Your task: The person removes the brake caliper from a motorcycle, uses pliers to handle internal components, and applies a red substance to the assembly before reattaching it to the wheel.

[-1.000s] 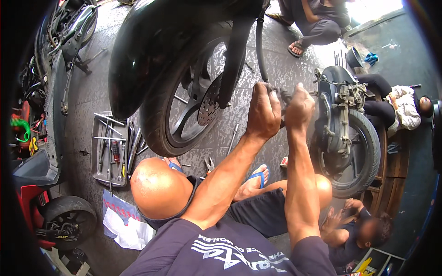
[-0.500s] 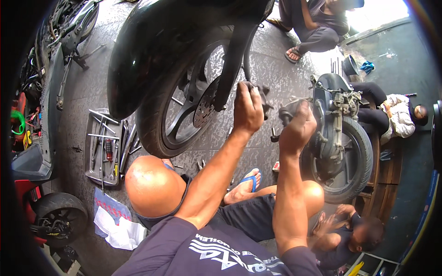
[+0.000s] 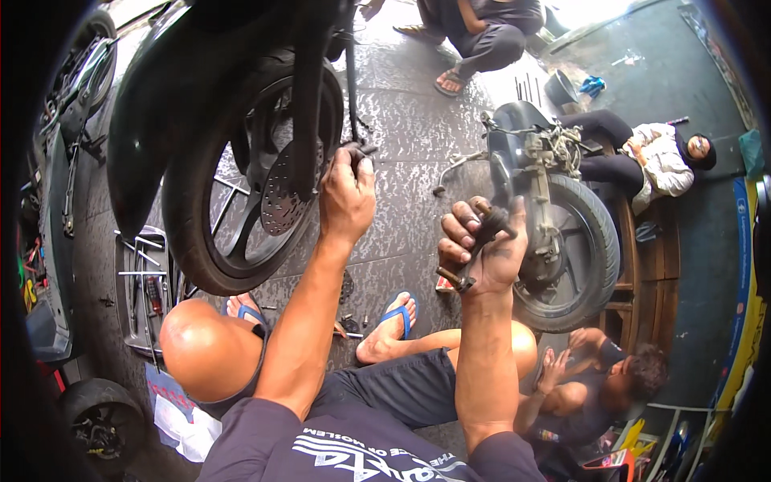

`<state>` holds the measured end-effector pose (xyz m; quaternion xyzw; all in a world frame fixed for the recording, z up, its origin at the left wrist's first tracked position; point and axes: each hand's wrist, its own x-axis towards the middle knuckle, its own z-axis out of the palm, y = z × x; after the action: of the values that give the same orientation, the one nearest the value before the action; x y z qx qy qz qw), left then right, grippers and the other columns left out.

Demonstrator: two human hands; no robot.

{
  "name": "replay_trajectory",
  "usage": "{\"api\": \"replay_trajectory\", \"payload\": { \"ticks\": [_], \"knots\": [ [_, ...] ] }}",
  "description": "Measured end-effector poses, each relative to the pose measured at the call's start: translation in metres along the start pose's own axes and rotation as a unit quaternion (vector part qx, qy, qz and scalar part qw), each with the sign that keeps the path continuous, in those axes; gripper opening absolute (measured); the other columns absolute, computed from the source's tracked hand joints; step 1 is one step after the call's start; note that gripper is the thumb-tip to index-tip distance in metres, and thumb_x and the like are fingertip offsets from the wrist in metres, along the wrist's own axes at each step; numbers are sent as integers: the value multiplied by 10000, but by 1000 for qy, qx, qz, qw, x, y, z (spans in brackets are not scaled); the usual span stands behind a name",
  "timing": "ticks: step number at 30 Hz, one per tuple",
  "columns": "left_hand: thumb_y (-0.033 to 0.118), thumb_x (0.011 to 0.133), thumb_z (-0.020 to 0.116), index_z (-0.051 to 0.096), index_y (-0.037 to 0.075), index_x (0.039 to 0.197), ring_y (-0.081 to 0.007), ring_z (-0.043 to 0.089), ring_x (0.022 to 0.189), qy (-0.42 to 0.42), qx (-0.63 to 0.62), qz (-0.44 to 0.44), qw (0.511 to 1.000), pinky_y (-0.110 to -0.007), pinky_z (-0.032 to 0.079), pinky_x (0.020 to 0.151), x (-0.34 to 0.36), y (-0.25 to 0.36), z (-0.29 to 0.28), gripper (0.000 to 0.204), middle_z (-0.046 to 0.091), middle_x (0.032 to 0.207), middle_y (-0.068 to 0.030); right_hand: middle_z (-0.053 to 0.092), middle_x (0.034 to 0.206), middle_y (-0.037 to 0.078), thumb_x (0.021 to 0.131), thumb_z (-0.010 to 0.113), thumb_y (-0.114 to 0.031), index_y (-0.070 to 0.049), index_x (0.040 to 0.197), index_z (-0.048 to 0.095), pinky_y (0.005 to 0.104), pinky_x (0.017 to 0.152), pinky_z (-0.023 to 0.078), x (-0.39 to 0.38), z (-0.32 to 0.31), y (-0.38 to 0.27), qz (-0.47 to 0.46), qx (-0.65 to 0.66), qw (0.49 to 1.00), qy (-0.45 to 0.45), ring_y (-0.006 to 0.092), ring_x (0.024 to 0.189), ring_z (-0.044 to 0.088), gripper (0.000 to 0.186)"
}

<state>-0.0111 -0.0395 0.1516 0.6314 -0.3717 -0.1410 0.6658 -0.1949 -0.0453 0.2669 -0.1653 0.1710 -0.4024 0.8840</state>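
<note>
My left hand (image 3: 347, 194) is closed beside the front wheel (image 3: 189, 261) and brake disc (image 3: 283, 197) of a black motorcycle. Its fingers grip a dark metal part (image 3: 363, 150) at the lower end of the black brake hose (image 3: 352, 88); most of that part is hidden by the fingers. To the right, my right hand (image 3: 502, 261) is turned palm up. Its fingers curl round a dark, greasy brake caliper bracket (image 3: 487, 233) with brassy pins sticking out. The two hands are well apart.
A metal tray (image 3: 122, 301) of wrenches and a red screwdriver (image 3: 153, 296) lies left of my knee. A detached rear wheel assembly (image 3: 598, 241) stands right. One person (image 3: 498, 44) crouches ahead, one (image 3: 658, 157) sits far right, another (image 3: 590, 381) sits near right. Small parts lie by my feet.
My hands have drawn apart, and the right has turned palm up, showing the bracket. The left has come closer to the hose. The whole view has shifted right.
</note>
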Motion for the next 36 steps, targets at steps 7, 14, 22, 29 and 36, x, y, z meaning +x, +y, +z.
{"api": "replay_trajectory", "payload": {
  "ticks": [7,14,22,29,36],
  "knots": [
    [104,911,671,676,-23,968,-60,584,772,-230,-240,-266,905,-239,480,698,-58,117,-50,139,678,853,-15,469,794,73,982,306,-646,-19,954,632,285,490,382,-49,-10,12,7,94,993,69,184,689,409,707],
    [12,863,694,691,-45,963,-121,633,859,-275,-236,-356,861,-260,513,774,-94,143,-88,115,690,931,-83,497,782,71,960,314,-691,-59,872,597,299,482,385,-87,-28,53,21,149,975,165,186,672,427,698],
    [-26,775,722,727,-34,965,-184,611,947,-326,-78,-211,918,-293,465,849,-127,142,-82,190,659,995,-123,496,729,54,965,339,-681,-112,830,518,285,452,395,-95,-36,74,-94,-11,973,210,166,557,450,612],
    [31,791,753,748,26,990,-186,616,953,-291,-101,-174,936,-304,498,829,-141,130,-76,199,669,1004,-98,478,737,35,967,348,-679,-121,836,479,289,469,411,-101,-42,72,-164,-50,968,181,153,550,460,588],
    [20,805,744,746,18,999,-178,611,966,-295,-167,-270,901,-286,504,835,-147,125,-77,193,644,1013,-99,472,736,46,998,315,-638,-110,845,456,275,522,415,-98,-34,76,-117,-124,961,218,137,565,458,568]
  ]
}}
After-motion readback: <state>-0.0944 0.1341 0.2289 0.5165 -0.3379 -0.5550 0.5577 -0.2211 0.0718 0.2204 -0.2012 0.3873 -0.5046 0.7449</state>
